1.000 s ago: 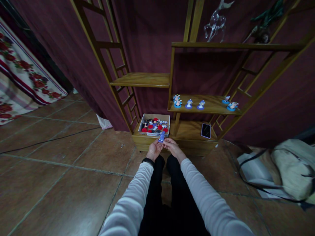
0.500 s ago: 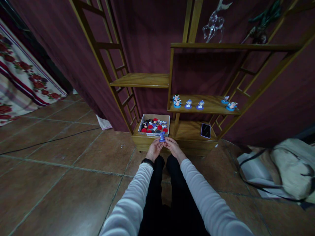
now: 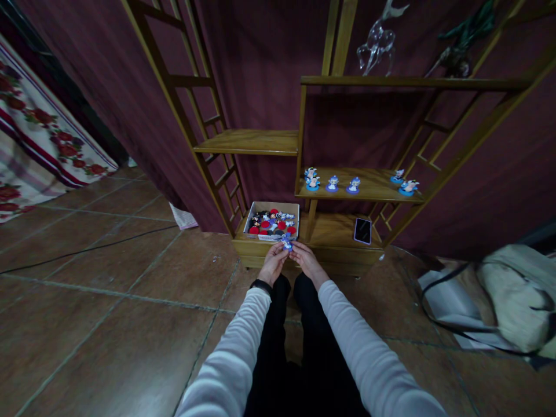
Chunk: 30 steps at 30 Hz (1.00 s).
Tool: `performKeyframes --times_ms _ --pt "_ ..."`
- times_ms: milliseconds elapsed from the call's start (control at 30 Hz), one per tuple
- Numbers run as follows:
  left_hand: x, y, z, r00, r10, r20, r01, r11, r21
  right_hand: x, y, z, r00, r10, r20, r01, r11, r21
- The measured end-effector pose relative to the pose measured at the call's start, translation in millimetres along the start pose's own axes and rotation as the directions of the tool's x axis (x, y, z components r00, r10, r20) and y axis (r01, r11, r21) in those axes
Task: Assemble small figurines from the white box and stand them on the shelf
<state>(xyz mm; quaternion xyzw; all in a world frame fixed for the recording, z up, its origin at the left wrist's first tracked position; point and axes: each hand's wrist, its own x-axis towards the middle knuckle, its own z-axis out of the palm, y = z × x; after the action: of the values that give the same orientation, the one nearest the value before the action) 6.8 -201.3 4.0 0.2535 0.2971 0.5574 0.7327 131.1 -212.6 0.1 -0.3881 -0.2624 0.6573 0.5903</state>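
A small purple and white figurine (image 3: 287, 242) is held between the fingertips of both hands, just in front of the box. My left hand (image 3: 273, 260) grips it from the left, with a dark band at the wrist. From the other side my right hand (image 3: 305, 258) pinches its base. Right behind it, a shallow cardboard box (image 3: 251, 225) holds several small figurines and red and black round bases. On the shelf above stand two purple figurines (image 3: 332, 183) between blue-based figurines (image 3: 313, 183) at the left and others (image 3: 409, 186) at the right.
The wooden shelf unit (image 3: 247, 139) stands against a dark red curtain. A phone (image 3: 362, 230) lies on the lower board. Higher up stand a clear deer figure (image 3: 377, 43) and a dark green sculpture (image 3: 460, 46). A pale bag (image 3: 515, 295) rests on the floor at right.
The figurine has turned between my fingers, so more of its white part now shows. Both hands stay in nearly the same place.
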Motion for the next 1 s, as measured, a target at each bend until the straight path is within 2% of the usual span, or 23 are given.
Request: performKeyframes --times_ms 267,467,767,1000 --pt "1.7 -4.2 1.7 0.998 0.043 -0.048 -0.041 0.999 0.036 -0.2 1.9 -0.5 0.999 -0.010 0.052 0.012 1.000 -0.025" --pt "1.0 -2.8 -1.5 1.000 0.001 -0.027 0.000 0.999 0.041 3.0 4.6 -3.6 0.997 -0.001 0.074 0.003 1.000 -0.018" --pt "1.8 -3.1 -0.3 0.999 0.028 -0.024 -0.027 0.998 0.062 3.3 2.9 -4.5 0.999 0.018 0.046 -0.022 0.997 0.068" --pt "3.2 -4.0 -2.7 0.998 0.059 -0.032 -0.056 0.994 0.098 1.3 -0.4 -6.4 0.984 0.087 0.156 -0.101 0.991 0.085"
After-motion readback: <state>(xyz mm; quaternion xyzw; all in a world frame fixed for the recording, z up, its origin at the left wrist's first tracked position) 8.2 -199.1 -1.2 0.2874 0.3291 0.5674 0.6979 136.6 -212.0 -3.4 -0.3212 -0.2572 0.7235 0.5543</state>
